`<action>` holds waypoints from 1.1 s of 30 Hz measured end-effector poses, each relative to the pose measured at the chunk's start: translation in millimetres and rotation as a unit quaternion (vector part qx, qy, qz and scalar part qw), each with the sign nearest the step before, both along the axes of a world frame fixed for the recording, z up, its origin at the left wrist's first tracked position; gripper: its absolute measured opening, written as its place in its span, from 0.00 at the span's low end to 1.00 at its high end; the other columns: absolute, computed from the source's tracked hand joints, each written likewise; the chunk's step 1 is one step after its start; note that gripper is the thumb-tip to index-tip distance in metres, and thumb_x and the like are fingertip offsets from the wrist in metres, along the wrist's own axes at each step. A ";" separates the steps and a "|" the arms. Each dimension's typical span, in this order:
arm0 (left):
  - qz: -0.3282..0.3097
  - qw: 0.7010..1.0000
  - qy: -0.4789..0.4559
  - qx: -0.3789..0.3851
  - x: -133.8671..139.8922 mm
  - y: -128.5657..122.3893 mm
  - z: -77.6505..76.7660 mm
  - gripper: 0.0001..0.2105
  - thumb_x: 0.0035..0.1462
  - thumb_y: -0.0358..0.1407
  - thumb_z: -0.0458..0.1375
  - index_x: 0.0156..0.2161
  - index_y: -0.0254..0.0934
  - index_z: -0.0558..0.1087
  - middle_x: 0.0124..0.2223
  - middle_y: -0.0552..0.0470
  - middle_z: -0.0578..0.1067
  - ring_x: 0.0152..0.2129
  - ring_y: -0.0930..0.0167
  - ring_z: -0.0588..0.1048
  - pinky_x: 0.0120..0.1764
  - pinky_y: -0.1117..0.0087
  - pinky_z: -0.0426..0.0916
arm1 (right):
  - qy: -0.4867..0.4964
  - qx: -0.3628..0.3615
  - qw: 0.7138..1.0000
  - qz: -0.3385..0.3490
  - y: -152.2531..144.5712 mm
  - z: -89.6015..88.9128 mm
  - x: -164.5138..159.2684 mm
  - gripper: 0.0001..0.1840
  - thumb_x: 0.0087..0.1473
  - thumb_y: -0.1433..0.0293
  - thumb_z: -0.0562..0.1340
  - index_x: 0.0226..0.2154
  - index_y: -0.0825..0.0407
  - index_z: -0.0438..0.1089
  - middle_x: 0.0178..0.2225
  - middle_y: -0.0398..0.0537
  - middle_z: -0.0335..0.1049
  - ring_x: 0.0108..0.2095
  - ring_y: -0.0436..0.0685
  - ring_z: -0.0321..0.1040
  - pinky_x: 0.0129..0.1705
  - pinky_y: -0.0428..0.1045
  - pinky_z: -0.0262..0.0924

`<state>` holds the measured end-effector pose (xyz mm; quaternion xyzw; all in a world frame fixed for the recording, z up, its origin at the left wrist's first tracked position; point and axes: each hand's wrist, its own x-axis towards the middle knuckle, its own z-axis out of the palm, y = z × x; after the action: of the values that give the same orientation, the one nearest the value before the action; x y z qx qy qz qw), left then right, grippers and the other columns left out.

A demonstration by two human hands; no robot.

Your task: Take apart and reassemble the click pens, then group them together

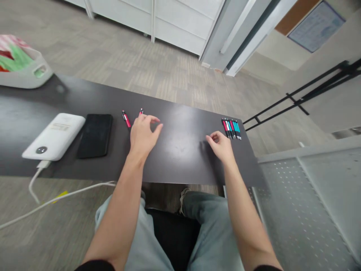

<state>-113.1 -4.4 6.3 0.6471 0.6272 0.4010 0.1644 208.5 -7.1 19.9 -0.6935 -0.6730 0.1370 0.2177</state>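
My left hand (pixel 143 134) is over the table with thumb and index finger apart and nothing visible between their tips. Just beyond its knuckles the end of a red pen (pixel 141 111) shows, the remainder hidden by the hand. Another red pen (pixel 126 119) lies on the table left of that hand. My right hand (pixel 220 146) hovers with loosely curled fingers and a small gap at the thumb, holding nothing visible. Right beside it, several red, white, black and teal pens (pixel 231 128) lie side by side near the table's right end.
On the dark table (pixel 180 162) a black phone-like slab (pixel 95 135) lies beside a white power bank (pixel 55 136) with a white cable (pixel 70 192). A white basket (pixel 28 77) holding colourful items stands at the far left. Black metal bars (pixel 296 99) are beyond the right end.
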 end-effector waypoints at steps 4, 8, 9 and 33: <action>0.130 0.991 0.015 0.013 -35.7 -6.4 5.5 0.14 0.65 0.47 0.61 0.47 0.40 0.76 0.50 0.41 0.71 0.51 0.55 0.73 0.58 0.53 0.68 | 0.077 0.010 0.997 0.007 -17.1 -27.1 -17.8 0.10 0.62 0.54 0.59 0.34 0.39 0.63 0.33 0.46 0.77 0.33 0.64 0.75 0.39 0.60 0.71; 0.167 0.983 0.070 -0.019 -47.6 -6.3 -2.4 0.16 0.63 0.51 0.62 0.44 0.40 0.77 0.55 0.37 0.66 0.58 0.50 0.66 0.63 0.49 0.62 | 0.119 0.019 0.993 0.008 -12.5 -36.5 -16.2 0.07 0.61 0.55 0.61 0.37 0.38 0.64 0.34 0.48 0.77 0.32 0.66 0.74 0.39 0.62 0.70; 0.173 0.982 0.078 -0.024 -47.1 -5.2 -6.1 0.16 0.63 0.51 0.62 0.43 0.40 0.77 0.55 0.35 0.66 0.58 0.48 0.66 0.62 0.48 0.62 | 0.126 0.020 0.992 0.009 -10.3 -37.1 -14.6 0.07 0.61 0.55 0.61 0.38 0.38 0.65 0.34 0.48 0.77 0.33 0.66 0.74 0.40 0.62 0.69; -0.119 0.988 -0.086 -0.050 64.5 -70.8 -17.9 0.09 0.64 0.46 0.63 0.42 0.44 0.75 0.44 0.49 0.81 0.37 0.62 0.80 0.46 0.59 0.75 | 0.186 -0.013 0.979 0.088 -46.9 -15.3 -45.4 0.11 0.69 0.56 0.56 0.42 0.40 0.71 0.35 0.42 0.78 0.39 0.58 0.75 0.47 0.53 0.68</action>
<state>-48.6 -75.2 -11.6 0.6712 0.5489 0.4004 0.2965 163.1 -54.1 4.5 -0.5971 -0.6772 0.2906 0.3169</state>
